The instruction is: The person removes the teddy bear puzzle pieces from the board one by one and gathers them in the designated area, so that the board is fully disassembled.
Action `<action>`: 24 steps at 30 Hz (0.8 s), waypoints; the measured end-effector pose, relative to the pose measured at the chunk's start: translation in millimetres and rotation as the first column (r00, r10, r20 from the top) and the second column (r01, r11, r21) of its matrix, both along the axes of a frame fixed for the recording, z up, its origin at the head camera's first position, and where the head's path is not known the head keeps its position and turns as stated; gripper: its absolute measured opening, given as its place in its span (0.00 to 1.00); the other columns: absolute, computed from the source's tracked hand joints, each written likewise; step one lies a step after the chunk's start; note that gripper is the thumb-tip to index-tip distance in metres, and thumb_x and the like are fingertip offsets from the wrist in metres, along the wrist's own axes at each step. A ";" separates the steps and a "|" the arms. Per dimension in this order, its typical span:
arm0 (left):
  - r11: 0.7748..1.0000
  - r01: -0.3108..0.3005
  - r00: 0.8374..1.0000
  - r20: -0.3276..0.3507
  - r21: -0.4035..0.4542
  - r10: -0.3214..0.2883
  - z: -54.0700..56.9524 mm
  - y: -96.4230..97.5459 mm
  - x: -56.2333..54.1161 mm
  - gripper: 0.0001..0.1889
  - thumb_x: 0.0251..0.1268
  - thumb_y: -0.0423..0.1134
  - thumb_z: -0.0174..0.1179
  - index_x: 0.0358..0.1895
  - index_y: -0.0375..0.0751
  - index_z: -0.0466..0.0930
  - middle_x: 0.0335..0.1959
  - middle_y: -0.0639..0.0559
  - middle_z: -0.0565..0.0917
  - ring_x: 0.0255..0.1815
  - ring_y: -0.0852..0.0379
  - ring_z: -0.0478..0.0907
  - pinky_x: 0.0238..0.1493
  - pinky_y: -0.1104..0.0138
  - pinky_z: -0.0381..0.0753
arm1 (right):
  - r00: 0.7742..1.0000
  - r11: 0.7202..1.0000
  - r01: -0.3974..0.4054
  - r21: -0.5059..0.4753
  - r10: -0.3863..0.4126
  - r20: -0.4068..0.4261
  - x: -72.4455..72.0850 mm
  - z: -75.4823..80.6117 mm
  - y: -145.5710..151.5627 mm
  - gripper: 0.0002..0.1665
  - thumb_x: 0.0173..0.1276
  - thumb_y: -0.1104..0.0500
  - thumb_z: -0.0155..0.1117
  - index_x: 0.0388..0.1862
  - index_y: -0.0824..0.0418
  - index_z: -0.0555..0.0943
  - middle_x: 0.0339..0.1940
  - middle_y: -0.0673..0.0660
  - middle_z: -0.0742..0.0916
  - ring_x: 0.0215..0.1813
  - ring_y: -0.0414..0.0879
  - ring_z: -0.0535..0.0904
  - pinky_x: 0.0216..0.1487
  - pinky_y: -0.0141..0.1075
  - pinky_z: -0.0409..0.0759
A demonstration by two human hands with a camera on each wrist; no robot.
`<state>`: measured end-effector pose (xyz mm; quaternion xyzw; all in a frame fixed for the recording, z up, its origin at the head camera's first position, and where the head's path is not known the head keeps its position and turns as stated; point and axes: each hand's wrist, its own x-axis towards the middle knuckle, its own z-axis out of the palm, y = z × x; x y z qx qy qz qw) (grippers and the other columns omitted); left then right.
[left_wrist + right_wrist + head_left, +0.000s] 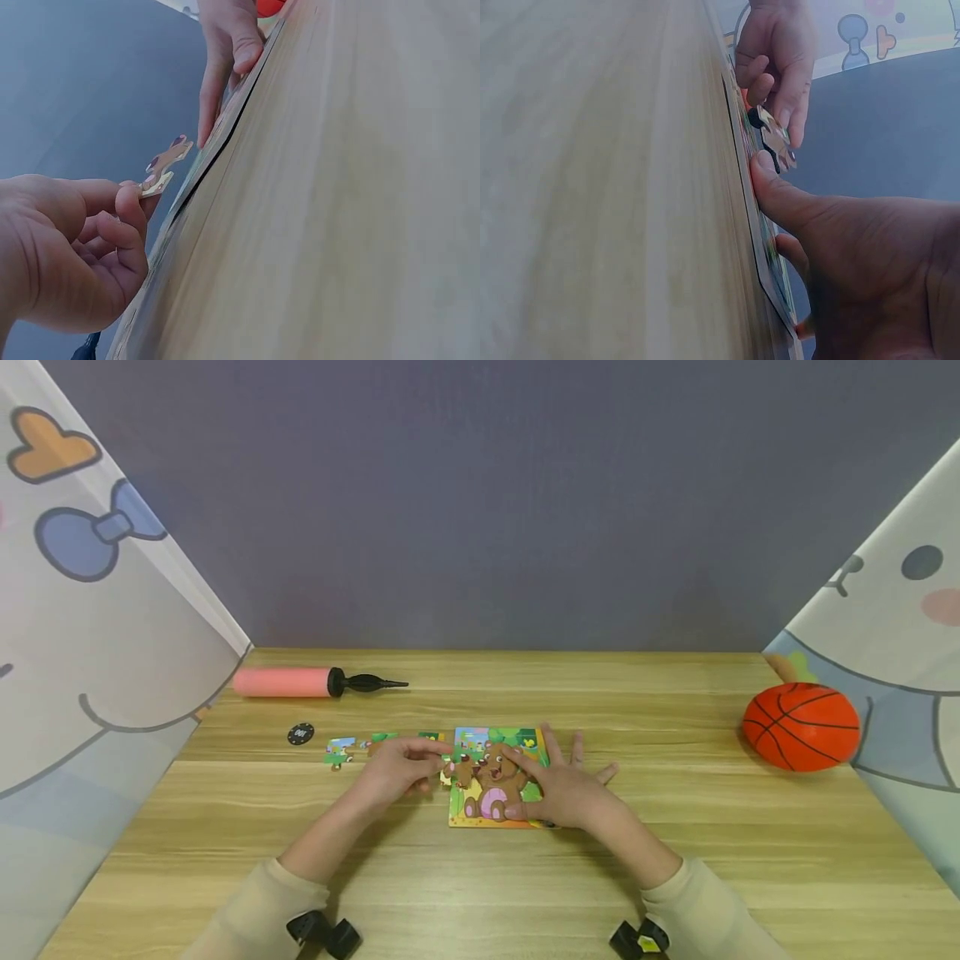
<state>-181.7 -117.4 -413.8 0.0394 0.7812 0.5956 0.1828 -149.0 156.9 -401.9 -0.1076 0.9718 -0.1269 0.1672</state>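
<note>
A bear jigsaw puzzle [491, 806] lies flat on the wooden table, its picture showing a brown bear with a pink belly. Between thumb and finger my left hand [401, 770] pinches a brown-and-yellow puzzle piece [166, 166], raised over the puzzle's left edge. In the left wrist view the piece is tilted above the board. My right hand [570, 793] rests on the puzzle's right side with fingers spread, the thumb near the bear's foot. In the right wrist view its thumb [769, 176] reaches toward the held piece.
Left of the puzzle lie loose puzzle pieces [342, 748], partly behind my left hand. A black round chip [301, 733] and a pink hand pump [285, 682] are farther left. An orange basketball [801, 727] sits at the right, by the printed side panel.
</note>
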 end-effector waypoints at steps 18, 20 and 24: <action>1.000 -0.013 1.000 0.003 -0.026 0.013 5.0 -43.3 8.2 0.14 0.71 0.31 0.61 0.56 0.36 0.85 0.44 0.45 0.84 0.24 0.57 0.75 0.22 0.71 0.71 | 0.999 1.000 0.026 0.006 -0.026 0.019 1.7 0.9 -0.1 0.67 0.54 0.21 0.65 0.85 0.43 0.47 0.84 0.60 0.40 0.76 0.78 0.30 0.49 0.88 0.35; 0.999 -0.017 1.000 0.002 -0.045 0.017 5.3 -48.2 9.3 0.14 0.71 0.32 0.61 0.57 0.37 0.85 0.45 0.45 0.84 0.26 0.55 0.76 0.24 0.71 0.72 | 0.999 0.999 0.031 0.016 -0.032 0.019 1.4 0.5 -0.6 0.71 0.53 0.20 0.64 0.85 0.49 0.45 0.84 0.59 0.40 0.77 0.77 0.31 0.49 0.88 0.36; 0.997 -0.023 1.000 -0.008 -0.069 0.022 5.1 -59.9 10.3 0.14 0.71 0.33 0.61 0.57 0.38 0.84 0.44 0.46 0.84 0.26 0.55 0.75 0.24 0.70 0.71 | 0.999 0.999 0.036 0.034 -0.036 0.019 1.2 0.4 -1.6 0.74 0.52 0.19 0.64 0.85 0.56 0.45 0.84 0.58 0.41 0.77 0.76 0.31 0.50 0.88 0.37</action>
